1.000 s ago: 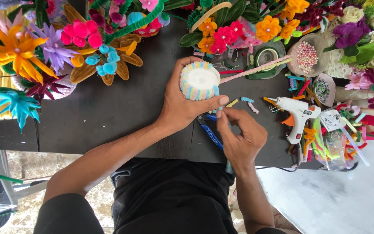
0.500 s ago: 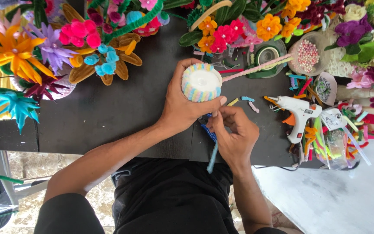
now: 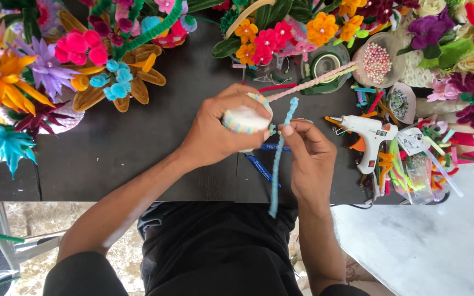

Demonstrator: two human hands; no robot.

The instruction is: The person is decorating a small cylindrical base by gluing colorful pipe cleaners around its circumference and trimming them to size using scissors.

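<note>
Step in hand looks like wrapping: left hand (image 3: 215, 134) is closed round a white cup (image 3: 245, 119) w/ a pastel fuzzy band at the rim, held over the black table (image 3: 111, 148). Right hand (image 3: 308, 159) pinches a light blue pipe cleaner (image 3: 277, 164) betw. thumb & forefinger, just beside the cup (its lower end hangs past the table edge). Next move prob. needs the strand pressed tight to the cup. Glue gun (image 3: 366, 131) lies near, to the right.
</note>
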